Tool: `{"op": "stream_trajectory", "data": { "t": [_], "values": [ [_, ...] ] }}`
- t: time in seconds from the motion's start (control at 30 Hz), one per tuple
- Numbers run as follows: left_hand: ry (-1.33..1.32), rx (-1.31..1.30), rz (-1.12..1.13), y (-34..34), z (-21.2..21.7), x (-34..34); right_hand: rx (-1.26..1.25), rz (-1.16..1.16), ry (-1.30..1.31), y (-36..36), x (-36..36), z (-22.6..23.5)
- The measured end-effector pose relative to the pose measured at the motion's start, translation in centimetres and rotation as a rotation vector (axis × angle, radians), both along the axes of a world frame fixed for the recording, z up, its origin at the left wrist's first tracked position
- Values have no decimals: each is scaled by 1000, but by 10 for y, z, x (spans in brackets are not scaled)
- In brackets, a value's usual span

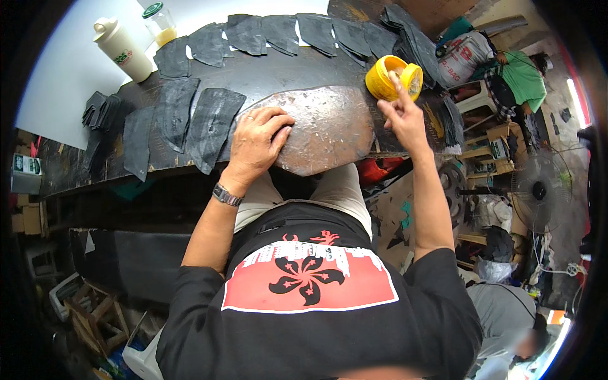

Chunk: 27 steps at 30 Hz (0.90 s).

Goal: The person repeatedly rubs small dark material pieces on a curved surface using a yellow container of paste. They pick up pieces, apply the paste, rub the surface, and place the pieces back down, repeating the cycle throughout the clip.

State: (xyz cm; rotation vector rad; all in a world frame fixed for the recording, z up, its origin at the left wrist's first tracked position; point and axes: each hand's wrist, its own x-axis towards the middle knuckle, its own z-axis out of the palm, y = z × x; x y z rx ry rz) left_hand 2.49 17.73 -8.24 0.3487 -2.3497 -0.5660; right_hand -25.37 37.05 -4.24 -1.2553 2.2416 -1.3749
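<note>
My left hand [258, 144], with a watch on its wrist, rests on the left part of a worn brown board [329, 130]. Its fingers are bent but apart, and nothing shows in them. A dark, curved flat piece [212, 123] lies just beside that hand. At the board's upper right, my right hand [403, 120] reaches up to a yellow tub [375, 81], its index finger stretched over the opening. Whether the fingertip touches what is inside cannot be made out. Against the tub sits a second round yellow rim [415, 81], perhaps a lid, with pale material in it.
More dark pieces [247, 35] line the table's far side in an overlapping row. Others [101, 111] are stacked at the left. A cream bottle [123, 50] and a green-lidded jar [159, 25] stand far left. At right are a fan [538, 189] and other people.
</note>
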Motion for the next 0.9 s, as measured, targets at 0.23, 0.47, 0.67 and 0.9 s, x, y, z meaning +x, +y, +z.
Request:
{"op": "stream_trajectory", "data": {
  "t": [0.23,0.47,0.67,0.9],
  "values": [
    [43,14,-12,-2,-6,2,-138,-77,257,1,48,-42],
    [205,202,-51,-3,-12,4,-256,-259,588,-5,69,-75],
    [156,129,38,1,-11,4,-296,-178,617,-7,66,-77],
    [99,-22,110,2,-14,0,-151,-136,598,-8,57,-75]
  ]
}}
